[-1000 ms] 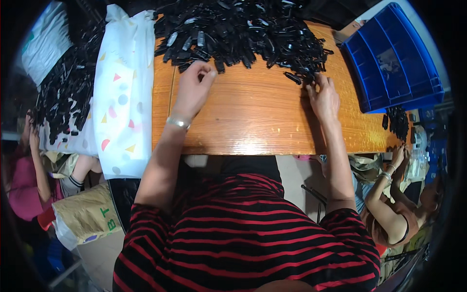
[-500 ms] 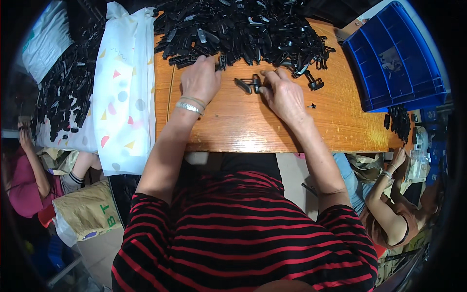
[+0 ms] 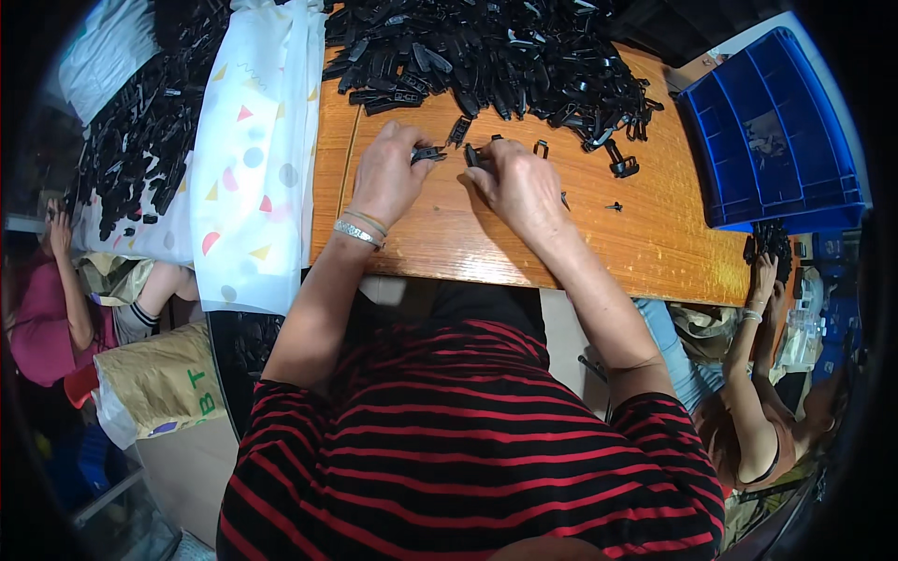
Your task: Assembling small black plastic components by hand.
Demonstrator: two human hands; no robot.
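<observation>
Between the fingers of my left hand (image 3: 388,173) is a small black plastic part (image 3: 428,154), its pronged end pointing right. My right hand (image 3: 520,184) pinches another black plastic part (image 3: 472,156) and faces the left one across a short gap. Just above the gap a black clip piece (image 3: 458,131) lies loose on the wooden table (image 3: 430,229). Beyond both hands spreads a large heap of black plastic parts (image 3: 486,61). Right of my right hand lie a small black frame piece (image 3: 541,148), a black buckle-like piece (image 3: 620,161) and a tiny black piece (image 3: 614,207).
A blue plastic bin (image 3: 767,131) stands at the right edge. A white patterned sheet (image 3: 253,178) hangs along the left side, beside another black heap (image 3: 131,150). One person's hand (image 3: 60,229) is at far left; another's (image 3: 765,279) touches parts at right.
My left hand has drawn back from the heap with a black part. My right hand has lifted the part it was touching, and both hands are nearer each other. The view has shifted slightly.
</observation>
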